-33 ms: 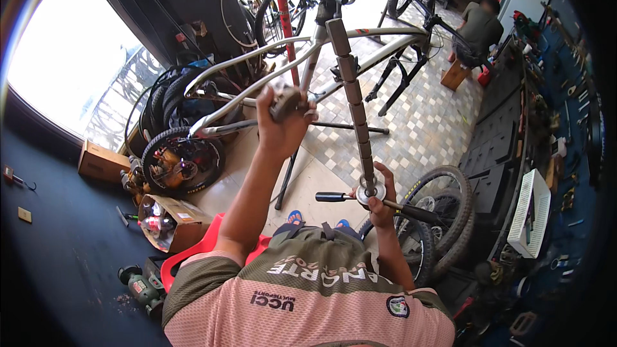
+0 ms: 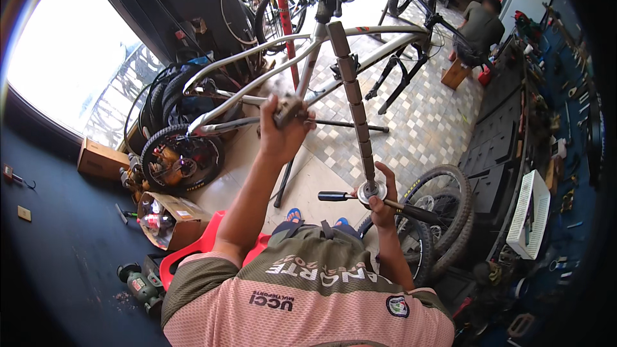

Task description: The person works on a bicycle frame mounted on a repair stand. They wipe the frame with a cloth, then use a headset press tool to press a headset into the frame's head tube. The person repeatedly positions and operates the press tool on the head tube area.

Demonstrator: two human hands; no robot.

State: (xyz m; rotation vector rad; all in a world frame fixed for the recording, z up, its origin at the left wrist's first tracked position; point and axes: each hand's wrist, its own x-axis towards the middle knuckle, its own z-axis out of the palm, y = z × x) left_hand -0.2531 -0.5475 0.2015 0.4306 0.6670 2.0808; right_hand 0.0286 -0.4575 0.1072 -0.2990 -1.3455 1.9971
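My left hand [image 2: 283,138], raised in front of the bike frame, is closed around a grey-brown blocky lump [image 2: 288,113], partly covered by the fingers. My right hand [image 2: 380,209] grips the round silver collar [image 2: 371,191] at the lower end of a long metal tool with a segmented shaft [image 2: 352,93]. That shaft rises toward me, and two black handles [image 2: 333,196] stick out to either side of the collar. Behind both hands, a white bike frame [image 2: 308,64] without wheels hangs on a red work stand [image 2: 285,22].
Loose wheels [image 2: 453,218] lean at my right by a dark drawer cabinet [image 2: 479,148]. A white basket [image 2: 530,215] stands along the tool wall. To the left are a cardboard box [image 2: 173,218], tyres [image 2: 170,99] and a bench grinder [image 2: 140,286]. Another person [image 2: 482,29] sits far right.
My left hand has shifted slightly down and to the right, and the lump in it is turned a little. My right hand and the long tool look nearly unmoved.
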